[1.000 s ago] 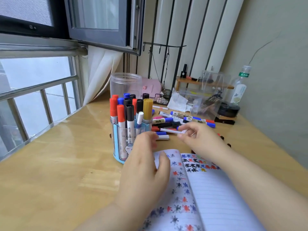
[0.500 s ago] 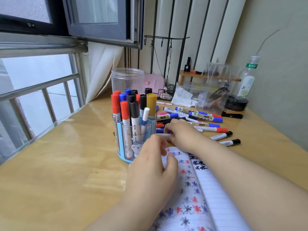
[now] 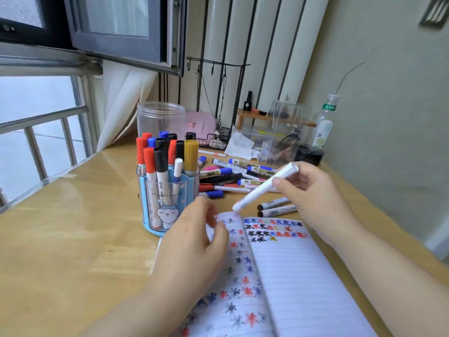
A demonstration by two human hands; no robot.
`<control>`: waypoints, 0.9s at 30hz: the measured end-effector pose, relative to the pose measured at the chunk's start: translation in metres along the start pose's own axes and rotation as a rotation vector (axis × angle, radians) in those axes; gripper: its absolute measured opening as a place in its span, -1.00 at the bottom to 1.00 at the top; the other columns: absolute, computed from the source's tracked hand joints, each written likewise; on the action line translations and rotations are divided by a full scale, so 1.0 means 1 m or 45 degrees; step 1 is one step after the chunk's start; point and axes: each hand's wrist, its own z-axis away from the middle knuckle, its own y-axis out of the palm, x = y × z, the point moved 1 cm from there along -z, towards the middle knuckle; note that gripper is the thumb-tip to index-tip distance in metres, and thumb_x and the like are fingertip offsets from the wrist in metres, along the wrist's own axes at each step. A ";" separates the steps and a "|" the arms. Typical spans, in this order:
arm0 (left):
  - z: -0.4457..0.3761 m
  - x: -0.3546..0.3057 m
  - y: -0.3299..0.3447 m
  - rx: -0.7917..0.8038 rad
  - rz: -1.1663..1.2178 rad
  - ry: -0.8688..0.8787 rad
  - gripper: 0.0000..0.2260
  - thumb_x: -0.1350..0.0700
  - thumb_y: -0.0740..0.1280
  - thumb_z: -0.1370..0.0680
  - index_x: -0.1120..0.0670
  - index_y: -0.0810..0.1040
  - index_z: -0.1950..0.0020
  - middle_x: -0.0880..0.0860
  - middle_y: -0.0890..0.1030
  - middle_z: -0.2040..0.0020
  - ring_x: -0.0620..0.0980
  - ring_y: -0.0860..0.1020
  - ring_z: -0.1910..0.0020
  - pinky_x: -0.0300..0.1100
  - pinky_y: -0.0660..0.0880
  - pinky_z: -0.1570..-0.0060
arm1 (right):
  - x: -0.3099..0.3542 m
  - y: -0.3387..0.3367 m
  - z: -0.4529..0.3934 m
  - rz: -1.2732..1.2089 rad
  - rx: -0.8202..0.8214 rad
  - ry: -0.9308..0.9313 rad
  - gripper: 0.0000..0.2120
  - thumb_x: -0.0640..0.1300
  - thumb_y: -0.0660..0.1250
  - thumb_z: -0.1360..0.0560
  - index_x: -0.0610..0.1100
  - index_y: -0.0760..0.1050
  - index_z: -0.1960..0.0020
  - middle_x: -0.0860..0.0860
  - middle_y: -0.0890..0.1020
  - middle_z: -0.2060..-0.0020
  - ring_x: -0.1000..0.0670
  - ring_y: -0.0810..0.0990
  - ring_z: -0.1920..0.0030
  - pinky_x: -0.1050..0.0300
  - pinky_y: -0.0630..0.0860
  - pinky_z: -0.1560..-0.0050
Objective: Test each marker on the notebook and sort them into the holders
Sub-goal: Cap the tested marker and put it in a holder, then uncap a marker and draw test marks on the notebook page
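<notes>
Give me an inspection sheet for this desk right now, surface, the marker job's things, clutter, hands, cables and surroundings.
Surface: wooden desk, glossy, bare on the left.
Job's things: open notebook with coloured test marks; blue holder packed with upright markers; clear jar behind it, looks empty; loose markers heaped beyond the notebook.
Clutter: crumpled paper, clear organiser, bottle.
Hands: right hand holds a white marker, tip down above the page; left hand rests on the left page.
Cables: thin wire on the wall.
Surroundings: open window, railing.
</notes>
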 end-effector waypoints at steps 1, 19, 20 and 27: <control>0.000 -0.001 0.000 0.017 0.015 0.013 -0.96 0.01 0.19 -0.46 -0.07 0.35 0.15 -0.12 0.48 0.22 -0.07 0.45 0.26 -0.18 0.41 0.31 | 0.004 -0.010 0.009 -0.090 -0.051 -0.039 -0.91 -0.21 0.37 -0.48 -0.03 0.53 0.10 0.16 0.65 0.25 0.14 0.61 0.16 0.25 0.48 0.09; 0.009 0.002 0.019 0.482 -0.237 0.515 -0.69 -0.18 0.09 -0.52 -0.02 0.45 -0.08 -0.18 0.46 0.14 -0.26 0.37 0.13 -0.35 0.33 0.13 | -0.022 0.017 0.084 0.938 0.282 -0.587 -0.70 0.00 0.14 -0.48 -0.07 0.60 -0.01 0.05 0.58 0.18 0.13 0.51 0.16 0.33 0.35 0.08; 0.010 0.002 0.019 0.481 -0.267 0.514 -0.69 -0.19 0.07 -0.51 -0.03 0.45 -0.02 -0.18 0.46 0.19 -0.22 0.36 0.17 -0.32 0.33 0.21 | -0.021 0.018 0.085 0.986 0.278 -0.627 -0.70 -0.02 0.12 -0.48 -0.07 0.59 0.01 0.05 0.58 0.20 0.10 0.54 0.19 0.31 0.37 0.10; 0.016 0.000 0.022 0.613 -0.303 0.481 -0.71 -0.27 -0.16 -0.44 -0.12 0.15 0.27 -0.17 0.30 0.32 -0.14 0.30 0.27 -0.26 0.27 0.29 | -0.012 0.018 0.092 1.187 0.276 -0.738 -0.79 -0.11 0.11 -0.42 -0.08 0.52 0.14 0.03 0.51 0.31 0.00 0.53 0.35 0.15 0.47 0.47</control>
